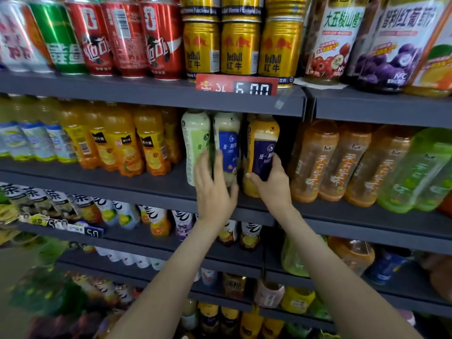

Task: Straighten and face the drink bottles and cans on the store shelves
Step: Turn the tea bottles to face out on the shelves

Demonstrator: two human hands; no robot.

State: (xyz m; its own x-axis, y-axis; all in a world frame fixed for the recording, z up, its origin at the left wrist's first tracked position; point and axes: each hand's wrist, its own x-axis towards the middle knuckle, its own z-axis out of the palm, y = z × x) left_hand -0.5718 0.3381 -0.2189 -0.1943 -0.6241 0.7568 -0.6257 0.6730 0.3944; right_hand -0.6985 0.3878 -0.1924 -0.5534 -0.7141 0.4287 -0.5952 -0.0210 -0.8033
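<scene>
A person is working mid-task at the second shelf (pixel 151 178); the left hand (pixel 213 192) is resting flat, fingers loosely spread, against a pale bottle (pixel 226 143); the right hand (pixel 272 183) is gripping an orange bottle (pixel 263 133); one red can (pixel 123 36) above is showing its barcode, so facing seems unfinished.

Gold metal cans (pixel 241 48) on the top shelf read "RedBull" and "红牛". Red plastic price tag (pixel 236 84) on the shelf edge below them: Red Bull logo, digits "6.00", rest blurred. Green metal can (pixel 61 37) at left shows white characters, too blurred to read. Red metal cans (pixel 161 40) carry white script, smeared. Clear bottle with hawthorn-fruit label (pixel 336 37) reads "大五棱山楂" and "NFC". Clear bottle with purple grape label (pixel 396 42) also reads "NFC". Orange bottle with dark blue label (pixel 263 152) starts with "统一". Small dark price tag (pixel 94 232) on a lower shelf edge reads "5.0". Other labels unreadable.
</scene>
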